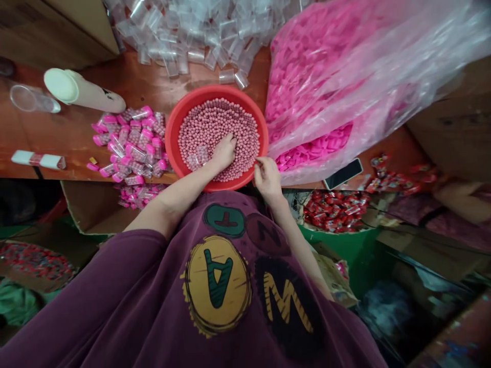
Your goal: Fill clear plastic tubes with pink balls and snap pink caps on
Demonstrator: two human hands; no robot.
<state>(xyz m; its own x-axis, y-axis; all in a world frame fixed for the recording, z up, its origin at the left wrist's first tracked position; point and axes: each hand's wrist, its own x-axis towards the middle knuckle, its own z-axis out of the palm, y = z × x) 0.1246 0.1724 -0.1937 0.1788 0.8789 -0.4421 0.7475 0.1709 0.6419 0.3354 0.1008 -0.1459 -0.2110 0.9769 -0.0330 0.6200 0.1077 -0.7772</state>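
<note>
A red plastic basin [174, 110] full of small pink beads [218, 115] stands at the table edge before me. My left hand [225, 152] reaches into the beads with curled fingers; whatever they hold is hidden. Beside that wrist, a few clear small containers [197, 157] lie on the beads inside the basin. My right hand [267, 177] is closed at the basin's right rim, thumb and fingertips pinched against it. Left of the basin is a heap of small bead-filled jars with pink caps [134, 145].
Empty clear containers [215, 38] are piled at the back. A large plastic bag of pink caps [318, 76] fills the right side. A phone [343, 174] lies at the edge. A white bottle [84, 91] leans left. Another person's arm [462, 199] shows far right, near red-wrapped pieces [335, 209].
</note>
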